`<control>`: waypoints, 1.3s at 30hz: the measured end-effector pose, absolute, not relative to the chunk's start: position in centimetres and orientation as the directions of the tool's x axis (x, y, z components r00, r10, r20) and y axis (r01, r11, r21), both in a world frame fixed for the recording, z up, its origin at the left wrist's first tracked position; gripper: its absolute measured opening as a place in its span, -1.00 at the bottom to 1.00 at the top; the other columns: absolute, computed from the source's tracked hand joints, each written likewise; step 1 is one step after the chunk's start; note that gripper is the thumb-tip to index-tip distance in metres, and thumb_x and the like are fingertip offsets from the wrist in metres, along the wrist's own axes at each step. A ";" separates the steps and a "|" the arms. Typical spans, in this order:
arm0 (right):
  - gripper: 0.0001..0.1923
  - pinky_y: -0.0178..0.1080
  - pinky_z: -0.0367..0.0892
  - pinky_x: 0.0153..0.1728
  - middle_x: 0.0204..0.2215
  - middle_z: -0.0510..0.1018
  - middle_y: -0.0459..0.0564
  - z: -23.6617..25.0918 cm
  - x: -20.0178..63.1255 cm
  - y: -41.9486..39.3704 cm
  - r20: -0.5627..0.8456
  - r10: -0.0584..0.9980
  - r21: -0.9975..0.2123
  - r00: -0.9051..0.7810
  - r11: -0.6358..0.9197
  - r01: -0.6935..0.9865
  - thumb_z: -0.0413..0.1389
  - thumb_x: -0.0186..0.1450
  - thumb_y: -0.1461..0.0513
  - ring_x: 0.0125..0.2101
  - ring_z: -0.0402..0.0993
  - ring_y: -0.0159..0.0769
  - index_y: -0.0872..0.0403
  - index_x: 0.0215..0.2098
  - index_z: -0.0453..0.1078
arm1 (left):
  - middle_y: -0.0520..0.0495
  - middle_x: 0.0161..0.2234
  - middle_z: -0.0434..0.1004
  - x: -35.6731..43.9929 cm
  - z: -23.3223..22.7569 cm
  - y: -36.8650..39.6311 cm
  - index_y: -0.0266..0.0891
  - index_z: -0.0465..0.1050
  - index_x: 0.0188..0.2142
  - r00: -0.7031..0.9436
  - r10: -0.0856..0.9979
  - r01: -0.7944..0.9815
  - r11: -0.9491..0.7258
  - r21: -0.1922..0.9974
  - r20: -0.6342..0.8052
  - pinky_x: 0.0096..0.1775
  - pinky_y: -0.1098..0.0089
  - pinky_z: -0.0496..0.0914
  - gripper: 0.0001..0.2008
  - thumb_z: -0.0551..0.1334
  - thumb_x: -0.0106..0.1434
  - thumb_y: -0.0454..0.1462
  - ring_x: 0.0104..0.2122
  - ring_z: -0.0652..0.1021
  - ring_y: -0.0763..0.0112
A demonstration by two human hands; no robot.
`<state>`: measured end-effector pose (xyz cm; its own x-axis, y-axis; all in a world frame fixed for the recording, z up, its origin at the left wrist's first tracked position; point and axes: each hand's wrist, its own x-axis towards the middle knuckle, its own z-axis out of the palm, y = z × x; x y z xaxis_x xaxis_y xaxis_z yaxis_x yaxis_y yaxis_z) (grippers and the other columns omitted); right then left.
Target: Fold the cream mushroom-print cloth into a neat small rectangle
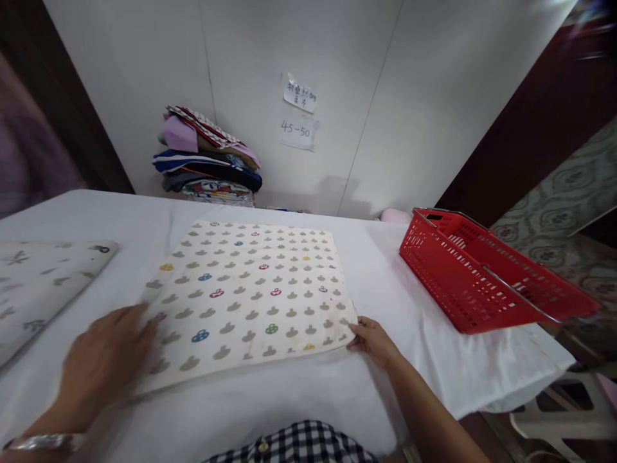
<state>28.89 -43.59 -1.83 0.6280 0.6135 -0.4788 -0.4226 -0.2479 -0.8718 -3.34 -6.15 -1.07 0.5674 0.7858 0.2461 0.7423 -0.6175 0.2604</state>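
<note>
A cream cloth (250, 302) printed with small grey and coloured shapes lies flat and folded square on the white table (376, 270). My left hand (103, 363) rests palm down on the cloth's near left corner, fingers spread and blurred. At the near right corner, my right hand (373, 339) pinches the cloth's edge between thumb and fingers.
A red plastic basket (482, 276) sits at the table's right end, overhanging the edge. Another folded patterned cloth (38, 283) lies at far left. A stack of folded fabrics (207, 157) stands against the white wall, under two paper notes (299, 112). A white stool (563, 418) stands at lower right.
</note>
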 end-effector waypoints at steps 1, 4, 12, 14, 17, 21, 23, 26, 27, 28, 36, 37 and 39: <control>-0.69 -0.36 0.46 -0.51 -0.52 0.55 -0.03 -1.9 28.9 -43.7 -0.476 0.622 -0.872 0.622 -0.237 -0.429 0.26 0.08 0.13 -0.57 0.49 -0.41 0.13 -0.32 0.34 | -0.15 -0.05 0.45 -1.8 -0.6 -7.8 -0.18 0.36 -0.07 0.602 0.739 0.702 -0.670 0.240 0.302 -0.02 0.08 0.30 -0.56 -0.07 0.24 -0.02 -0.03 0.41 0.09; -0.69 -0.37 0.45 -0.51 -0.53 0.54 -0.04 -1.7 28.8 -43.6 -0.469 0.618 -0.874 0.631 -0.221 -0.433 0.27 0.08 0.13 -0.56 0.48 -0.40 0.13 -0.34 0.33 | -0.17 -0.05 0.46 3.3 0.2 -13.7 -0.22 0.39 -0.06 0.787 0.523 0.424 -0.844 0.327 0.329 0.04 0.16 0.28 -0.58 -0.03 0.26 -0.04 -0.01 0.42 0.16; -0.64 -0.36 0.40 -0.59 -0.60 0.47 -0.14 -0.5 27.6 -42.4 -0.364 0.633 -0.909 0.683 -0.083 -0.408 0.24 0.10 0.01 -0.62 0.41 -0.42 0.08 -0.33 0.31 | -0.12 0.01 0.40 15.2 1.6 -27.0 -0.14 0.28 0.05 0.972 0.109 -0.056 -0.756 0.652 0.209 -0.03 0.22 0.33 -0.56 0.18 0.19 -0.10 -0.02 0.41 0.23; -0.62 -0.38 0.36 -0.63 -0.61 0.45 -0.16 -0.7 27.1 -42.2 -0.336 0.638 -0.910 0.693 -0.030 -0.414 0.22 0.11 -0.03 -0.64 0.37 -0.44 0.07 -0.31 0.33 | -0.11 -0.10 0.45 16.9 1.5 -28.2 -0.17 0.32 -0.04 0.981 0.129 -0.007 -0.720 0.694 0.143 -0.15 0.26 0.36 -0.61 0.20 0.15 -0.12 -0.13 0.46 0.23; -0.58 -0.40 0.33 -0.64 -0.54 0.48 -0.10 -1.3 26.7 -42.0 -0.304 0.646 -0.912 0.700 0.014 -0.409 0.16 0.14 -0.08 -0.59 0.41 -0.41 0.08 -0.26 0.35 | -0.06 -0.27 0.48 18.4 1.0 -28.8 -0.21 0.36 -0.22 0.973 0.216 0.086 -0.663 0.743 0.080 -0.27 0.31 0.34 -0.78 0.15 0.16 -0.18 -0.29 0.48 0.30; -0.56 -0.38 0.35 -0.60 -0.48 0.52 -0.03 -2.0 26.4 -41.7 -0.278 0.624 -0.918 0.730 0.050 -0.393 0.11 0.16 -0.09 -0.54 0.44 -0.37 0.11 -0.29 0.39 | -0.03 -0.35 0.49 18.7 0.3 -28.9 -0.21 0.36 -0.31 0.955 0.292 0.132 -0.560 0.818 0.046 -0.29 0.35 0.31 -0.83 0.05 0.21 -0.21 -0.34 0.48 0.35; -0.56 -0.37 0.34 -0.59 -0.46 0.53 -0.02 -2.1 26.4 -41.6 -0.264 0.627 -0.918 0.733 0.068 -0.390 0.10 0.17 -0.09 -0.54 0.42 -0.37 0.11 -0.29 0.40 | -0.03 -0.34 0.49 18.6 0.2 -29.0 -0.20 0.36 -0.25 0.950 0.312 0.154 -0.537 0.829 0.026 -0.30 0.35 0.31 -0.79 0.10 0.19 -0.15 -0.35 0.48 0.34; -0.60 -0.38 0.32 -0.60 -0.49 0.52 -0.06 -2.2 26.3 -41.4 -0.240 0.630 -0.929 0.738 0.070 -0.362 0.14 0.15 -0.04 -0.60 0.37 -0.43 0.11 -0.26 0.41 | -0.03 -0.29 0.48 18.4 0.3 -29.4 -0.20 0.34 -0.19 0.946 0.323 0.170 -0.577 0.799 0.032 -0.31 0.35 0.29 -0.70 0.20 0.11 -0.13 -0.35 0.47 0.34; -0.61 -0.38 0.32 -0.60 -0.51 0.52 -0.07 -2.2 26.3 -41.4 -0.232 0.629 -0.935 0.742 0.066 -0.349 0.16 0.14 -0.02 -0.61 0.35 -0.44 0.11 -0.24 0.41 | -0.03 -0.29 0.47 18.4 0.3 -29.5 -0.20 0.35 -0.21 0.947 0.318 0.164 -0.603 0.781 0.047 -0.31 0.35 0.28 -0.74 0.20 0.11 -0.16 -0.35 0.46 0.35; -0.61 -0.37 0.33 -0.60 -0.52 0.51 -0.09 -2.3 26.2 -41.4 -0.222 0.629 -0.940 0.745 0.064 -0.334 0.19 0.12 0.00 -0.61 0.35 -0.44 0.11 -0.22 0.41 | -0.03 -0.29 0.47 18.5 0.4 -29.5 -0.20 0.36 -0.24 0.948 0.311 0.153 -0.624 0.766 0.064 -0.31 0.36 0.28 -0.79 0.17 0.13 -0.19 -0.35 0.46 0.36; -0.58 -0.38 0.31 -0.69 -0.57 0.48 -0.14 -2.1 25.9 -41.2 -0.229 0.561 -0.951 0.795 0.045 -0.305 0.27 0.04 0.05 -0.65 0.35 -0.42 0.09 -0.20 0.38 | 0.00 -0.48 0.45 19.2 0.2 -29.0 -0.22 0.37 -0.52 0.955 0.296 0.152 -0.574 0.804 0.030 -0.40 0.40 0.24 -0.76 0.02 0.20 -0.25 -0.45 0.41 0.41; -0.59 -0.38 0.31 -0.70 -0.58 0.48 -0.14 -2.1 25.9 -41.1 -0.232 0.556 -0.951 0.798 0.043 -0.306 0.27 0.03 0.06 -0.66 0.34 -0.43 0.09 -0.22 0.38 | 0.00 -0.48 0.45 19.2 0.1 -28.8 -0.23 0.38 -0.52 0.957 0.287 0.138 -0.565 0.814 0.037 -0.39 0.40 0.25 -0.76 0.03 0.20 -0.25 -0.44 0.42 0.40; -0.61 -0.38 0.30 -0.70 -0.60 0.48 -0.15 -2.2 25.9 -41.1 -0.237 0.545 -0.947 0.804 0.055 -0.317 0.29 0.00 0.07 -0.69 0.33 -0.44 0.09 -0.27 0.38 | 0.01 -0.46 0.48 19.1 0.4 -28.3 -0.22 0.42 -0.48 0.955 0.294 0.121 -0.519 0.846 0.044 -0.35 0.40 0.28 -0.78 0.05 0.19 -0.24 -0.41 0.45 0.40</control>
